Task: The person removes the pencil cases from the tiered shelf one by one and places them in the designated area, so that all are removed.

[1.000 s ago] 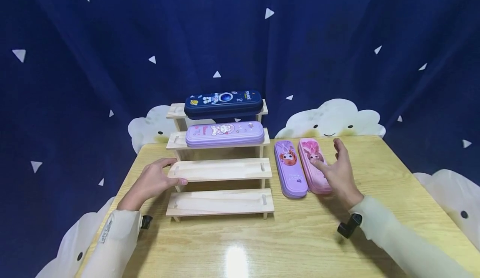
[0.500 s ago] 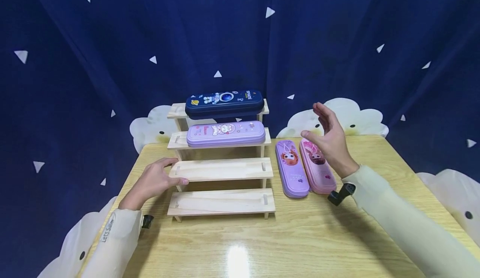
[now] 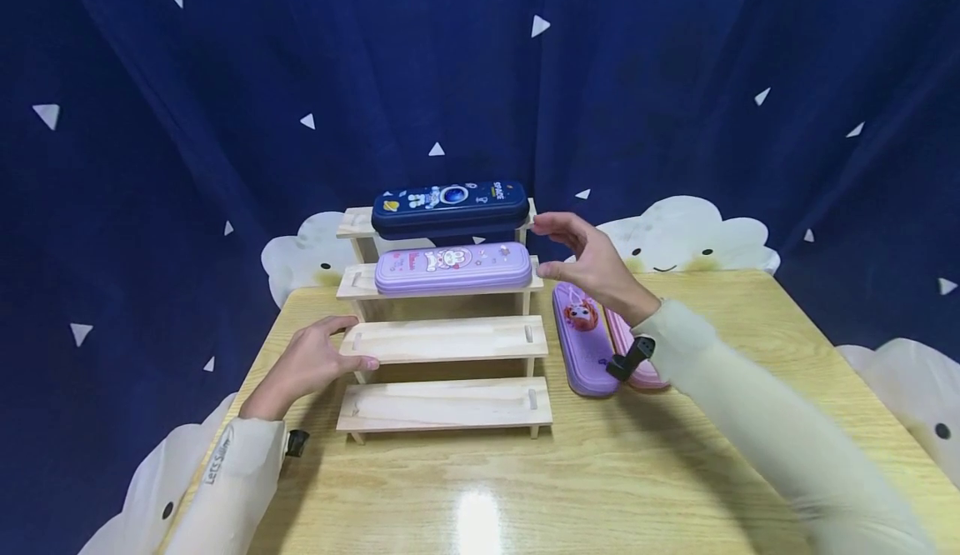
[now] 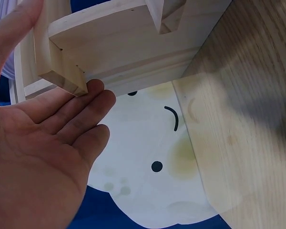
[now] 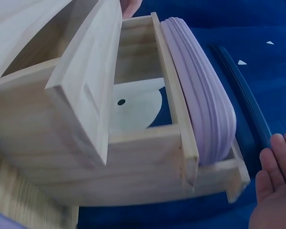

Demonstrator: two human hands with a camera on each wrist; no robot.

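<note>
A stepped wooden display rack (image 3: 442, 340) stands on the table, four-sided boards rising toward the back. My left hand (image 3: 311, 363) holds the left end of its second-lowest board, thumb on top and fingers behind and below, as the left wrist view (image 4: 43, 157) also shows. A navy pencil case (image 3: 450, 213) with an astronaut lies on the top board. Below it rests a lilac pencil case (image 3: 453, 267) with a bunny. My right hand (image 3: 596, 267) is at the right end of these two boards, fingers extended and thumb apart, with nothing in its grasp.
On the table (image 3: 390, 497), right of the rack, a purple pencil case (image 3: 581, 347) with a girl's picture lies beside a pink pencil case (image 3: 648, 380), partly covered by the right forearm. A dark blue curtain (image 3: 420, 63) hangs behind.
My right hand has risen from over the pink pencil case and moved left to the right end of the upper boards. The left hand has stayed on the rack.
</note>
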